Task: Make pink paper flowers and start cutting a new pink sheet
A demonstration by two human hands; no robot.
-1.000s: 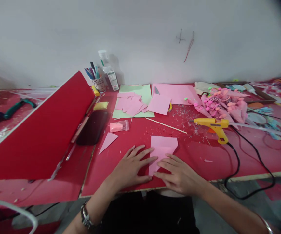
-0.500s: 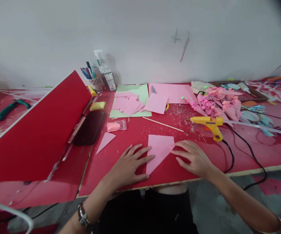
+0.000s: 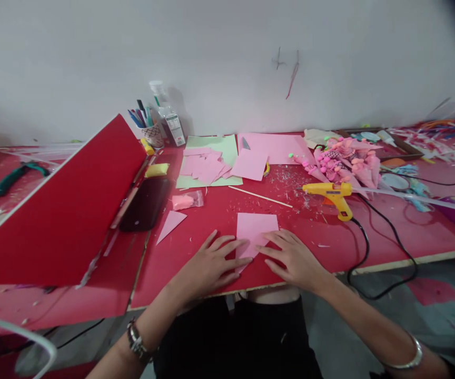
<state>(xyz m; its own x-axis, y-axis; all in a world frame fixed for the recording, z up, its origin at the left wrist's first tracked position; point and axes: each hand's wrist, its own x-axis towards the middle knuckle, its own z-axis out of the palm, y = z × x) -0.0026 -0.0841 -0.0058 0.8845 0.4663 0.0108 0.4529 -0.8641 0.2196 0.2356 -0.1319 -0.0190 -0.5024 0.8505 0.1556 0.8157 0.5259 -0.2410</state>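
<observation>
A folded pink paper piece (image 3: 256, 227) lies on the red table (image 3: 314, 252) near its front edge. My left hand (image 3: 211, 261) lies flat with spread fingers, its fingertips on the paper's left lower edge. My right hand (image 3: 293, 259) rests flat on the paper's lower right part, fingers stretched toward the left hand. Both hands press the paper down; its lower tip is hidden under them.
A yellow glue gun (image 3: 330, 193) with a black cord (image 3: 373, 263) lies to the right. A wooden stick (image 3: 259, 197), a small pink triangle (image 3: 171, 223), a black case (image 3: 145, 204), a tilted red board (image 3: 61, 210), pink and green sheets (image 3: 211, 163), a pen cup (image 3: 151, 134) and pink paper cones (image 3: 346, 160) surround the work spot.
My right hand moved left from the paper's right corner onto its lower part, beside my left hand. The paper now looks folded narrower. The view shifted slightly.
</observation>
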